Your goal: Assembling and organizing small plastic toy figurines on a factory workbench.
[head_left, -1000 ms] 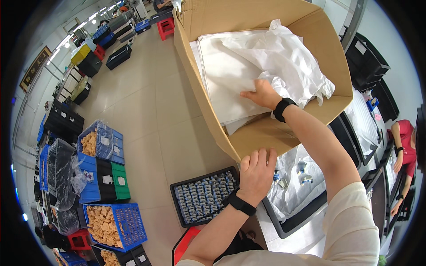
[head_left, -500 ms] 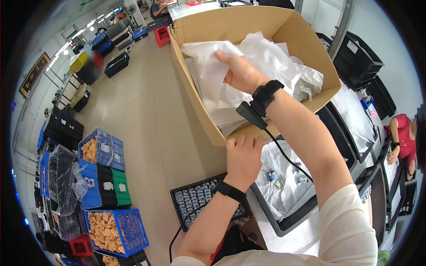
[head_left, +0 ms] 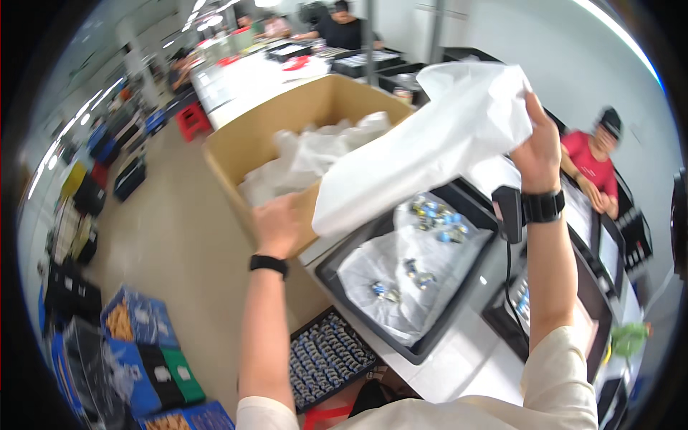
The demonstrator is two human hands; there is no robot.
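My right hand (head_left: 539,147) grips the edge of a large white paper sheet (head_left: 430,147), raised at the right. The sheet slants down across the near right side of an open cardboard box (head_left: 240,140). More crumpled white paper (head_left: 312,147) lies inside that box. My left hand (head_left: 276,223), smeared by motion, has its fingers curled over the box's near rim. Below the sheet, a black tray (head_left: 416,352) lined with white paper holds small metal parts with blue pieces (head_left: 438,218), in a few clusters.
A second black tray (head_left: 330,358) with rows of small parts sits low, near my body. Blue crates (head_left: 147,315) are stacked on the floor at left. A person in red (head_left: 591,161) sits at the right; other people work at the far tables. A red stool (head_left: 191,122) stands beyond the box.
My right hand has lifted a paper sheet out of the box and moved right with it. The view has shifted, showing more of the lined tray. My left hand stays at the box's rim.
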